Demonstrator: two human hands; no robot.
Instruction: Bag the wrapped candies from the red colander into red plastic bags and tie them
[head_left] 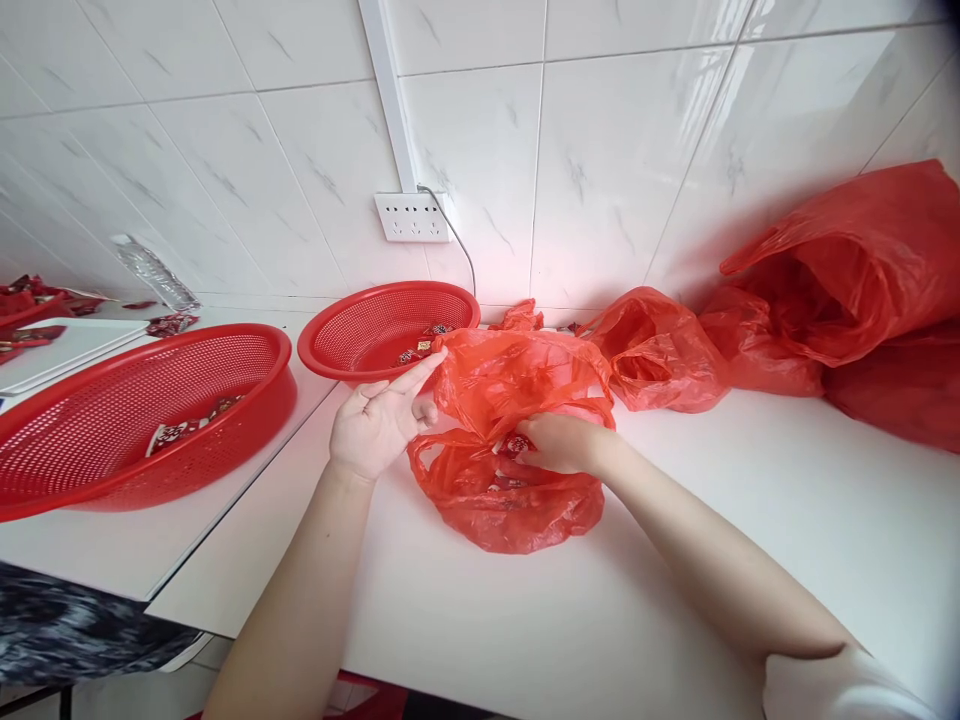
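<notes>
A red plastic bag [525, 515] stands with its mouth spread on the white table. My right hand [562, 442] reaches into it, the fingers partly hidden by the film and closed on a small dark red and white patterned packet [516, 445]. More such pieces show dimly through the bag. My left hand [382, 425] is beside the bag's left rim, palm up, with fingers stretched out and the fingertips at the bag's edge. Behind it stands a round red basket [330, 335] with a few small patterned packets [416, 352] inside.
A larger red perforated basket [277, 400] stands at left, holding patterned packets [176, 435]. Several red bags [660, 350] line the wall at right. A white power strip [412, 218] with a cable is on the tiled wall. A clear plastic bottle [156, 272] leans at far left. Dark patterned cloth [82, 625] shows lower left.
</notes>
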